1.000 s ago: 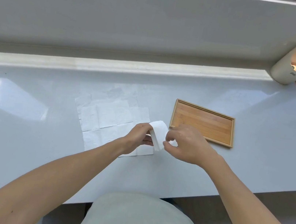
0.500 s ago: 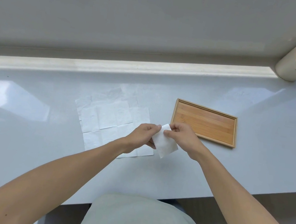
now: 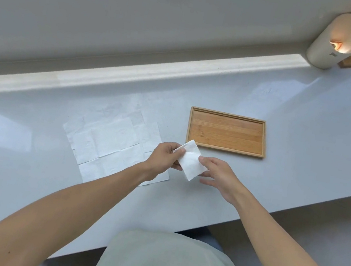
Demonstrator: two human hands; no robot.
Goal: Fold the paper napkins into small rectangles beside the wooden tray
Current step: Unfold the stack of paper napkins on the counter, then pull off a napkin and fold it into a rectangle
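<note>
Now we hold the folded napkin (image 3: 190, 161) just above the counter (image 3: 307, 129), beside the wooden tray (image 3: 227, 131): left hand (image 3: 165, 157) pinching its edge, right hand (image 3: 218, 173) steadying it with loose fingers. Light, limp paper likely tears; grip at creases.

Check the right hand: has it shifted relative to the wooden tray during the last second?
Yes. The right hand has drawn back from the wooden tray's near edge toward the person, fingers now against the folded napkin.
</note>
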